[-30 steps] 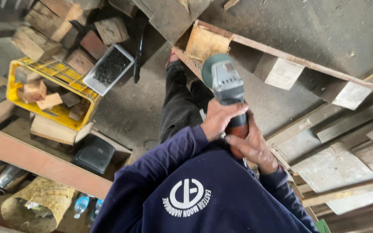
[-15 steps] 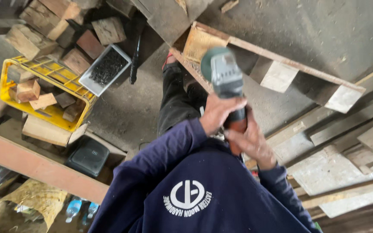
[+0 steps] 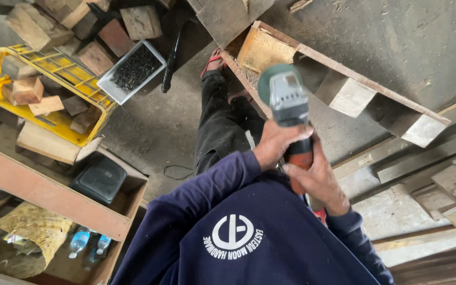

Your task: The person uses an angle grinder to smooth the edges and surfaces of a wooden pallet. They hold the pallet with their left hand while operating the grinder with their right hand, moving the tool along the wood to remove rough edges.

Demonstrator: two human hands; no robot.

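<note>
a: what was on the left?

b: a yellow crate (image 3: 54, 67) of wood offcuts, with a tray of dark screws (image 3: 107, 91) just beside it on the concrete floor (image 3: 154, 132).

a: and the hands?

b: the left hand (image 3: 278, 143) was closed around the body of an angle grinder (image 3: 287, 97). the right hand (image 3: 317, 179) was wrapped around its orange rear handle, just behind the left.

a: where was the grinder itself?

b: in the air above the person's knees, with its disc end over the near rail of a wooden pallet (image 3: 352, 97). i couldn't tell whether the disc touched wood.

a: which step, then?

b: i'd judge it was lining the tool up on the rail. lowering it would call for both grips to stay firm and for the legs to be kept away from the disc.

a: any change from half a second earlier?

b: hardly any. both grips were the same, and the grinder sat a touch lower in view.
</note>
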